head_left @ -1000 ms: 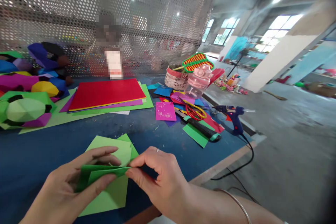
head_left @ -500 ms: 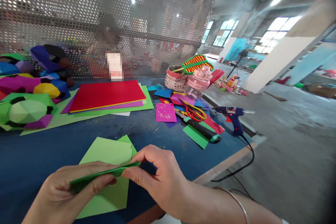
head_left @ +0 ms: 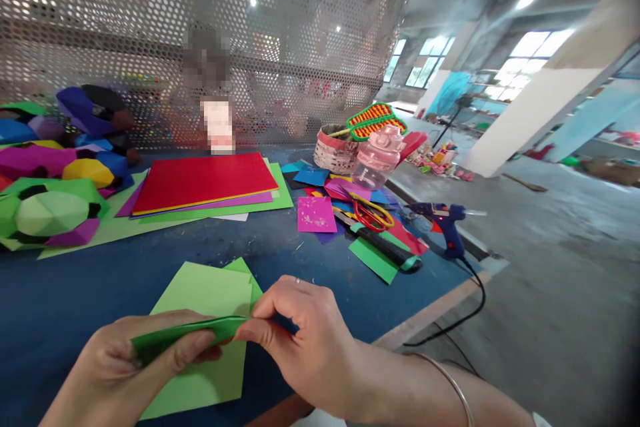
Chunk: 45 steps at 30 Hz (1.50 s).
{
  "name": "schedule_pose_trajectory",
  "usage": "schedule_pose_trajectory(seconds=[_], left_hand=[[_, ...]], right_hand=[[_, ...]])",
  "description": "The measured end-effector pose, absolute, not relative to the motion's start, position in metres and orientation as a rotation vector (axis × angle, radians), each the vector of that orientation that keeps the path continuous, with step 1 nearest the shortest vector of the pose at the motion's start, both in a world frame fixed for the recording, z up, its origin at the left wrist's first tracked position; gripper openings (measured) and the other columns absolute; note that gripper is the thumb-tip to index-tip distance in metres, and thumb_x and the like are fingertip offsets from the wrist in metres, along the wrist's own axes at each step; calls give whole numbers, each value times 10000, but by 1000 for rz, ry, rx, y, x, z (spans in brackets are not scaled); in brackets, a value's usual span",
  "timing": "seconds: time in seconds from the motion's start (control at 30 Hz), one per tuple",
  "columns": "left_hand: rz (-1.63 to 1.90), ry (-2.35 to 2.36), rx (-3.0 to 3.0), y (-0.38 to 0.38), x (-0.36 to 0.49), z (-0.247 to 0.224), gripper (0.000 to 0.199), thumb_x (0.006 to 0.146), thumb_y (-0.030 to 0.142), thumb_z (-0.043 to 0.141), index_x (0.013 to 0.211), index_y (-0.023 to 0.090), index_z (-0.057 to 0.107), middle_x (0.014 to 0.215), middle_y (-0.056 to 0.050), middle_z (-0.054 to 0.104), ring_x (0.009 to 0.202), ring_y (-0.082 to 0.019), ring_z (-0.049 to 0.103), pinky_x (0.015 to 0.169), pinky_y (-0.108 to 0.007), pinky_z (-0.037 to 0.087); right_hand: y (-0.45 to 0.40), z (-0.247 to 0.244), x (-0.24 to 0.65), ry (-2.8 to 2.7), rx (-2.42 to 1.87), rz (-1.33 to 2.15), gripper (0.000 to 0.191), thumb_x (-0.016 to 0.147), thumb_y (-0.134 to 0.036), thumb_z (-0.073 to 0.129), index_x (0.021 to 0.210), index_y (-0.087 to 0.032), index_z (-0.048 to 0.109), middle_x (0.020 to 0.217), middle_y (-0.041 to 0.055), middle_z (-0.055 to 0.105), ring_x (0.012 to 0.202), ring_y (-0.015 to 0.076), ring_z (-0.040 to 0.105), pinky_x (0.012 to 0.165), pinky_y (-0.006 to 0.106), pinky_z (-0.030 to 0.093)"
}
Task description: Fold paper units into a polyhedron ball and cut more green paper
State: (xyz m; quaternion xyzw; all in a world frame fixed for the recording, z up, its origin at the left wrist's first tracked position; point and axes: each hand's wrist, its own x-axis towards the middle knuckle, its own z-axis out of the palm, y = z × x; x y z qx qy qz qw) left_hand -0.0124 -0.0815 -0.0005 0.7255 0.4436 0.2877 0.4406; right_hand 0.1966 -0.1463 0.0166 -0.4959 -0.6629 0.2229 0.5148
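A folded piece of dark green paper (head_left: 170, 340) is held between both hands above the table. My left hand (head_left: 120, 360) grips its left part, thumb below and fingers behind. The thumb and forefinger of my right hand (head_left: 310, 333) pinch together at its right tip. Beneath the hands lie light green paper sheets (head_left: 210, 287), with the corner of a brighter green sheet (head_left: 243, 271) showing behind them. The ends of my left fingers are partly hidden by the folded paper.
A stack of coloured sheets (head_left: 205, 183) and faceted paper shapes (head_left: 53, 210) sit left. Toward the right are scissors (head_left: 373, 213), a utility knife (head_left: 385, 247), a pink bottle (head_left: 377, 160), a basket (head_left: 333, 150) and a corded glue gun (head_left: 447, 220) near the table edge.
My right fingertips have shifted slightly and now pinch the very end of the green paper. The paper has tilted a little, showing more of its face. My left hand is nearly still.
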Motion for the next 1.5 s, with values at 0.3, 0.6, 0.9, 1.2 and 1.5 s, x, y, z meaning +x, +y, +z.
schedule_pose_trajectory(seconds=[0.3, 0.6, 0.9, 1.2, 1.5], left_hand=[[508, 1112, 1591, -78, -8, 9, 387, 791, 594, 681, 627, 262, 793, 632, -26, 746, 608, -184, 679, 584, -225, 539], [329, 988, 1446, -70, -11, 8, 441, 810, 624, 711, 646, 223, 790, 633, -36, 743, 602, -180, 692, 591, -219, 569], [364, 904, 1400, -67, -10, 3, 431, 800, 604, 732, 650, 203, 778, 657, -58, 761, 591, -180, 697, 557, -222, 561], [422, 937, 1298, -61, -9, 8, 406, 774, 508, 776, 572, 162, 710, 536, -29, 700, 496, -124, 624, 489, -187, 461], [397, 965, 1369, -68, 0, 5, 379, 788, 427, 701, 515, 172, 641, 474, 3, 643, 414, -97, 553, 445, -186, 438]], right_hand=[[-144, 19, 206, -1611, -1332, 656, 247, 943, -286, 690, 714, -194, 672, 696, -3, 667, 656, 119, 598, 620, 225, 429], [-135, 42, 214, -1886, -1415, 746, 323, 1075, -281, 427, 930, -186, 700, 807, 18, 695, 739, 134, 621, 663, 248, 429], [-108, 33, 195, -2124, -1231, 590, 323, 1041, -415, 545, 801, -200, 577, 715, -5, 615, 706, 135, 536, 655, 260, 403], [-96, 41, 201, -2030, -1265, 571, 246, 1003, -271, 552, 769, -213, 504, 684, -37, 525, 626, 111, 461, 590, 254, 350], [-91, 36, 195, -2002, -1297, 849, 341, 1019, -422, 518, 751, -212, 492, 626, -61, 459, 564, 89, 397, 529, 240, 292]])
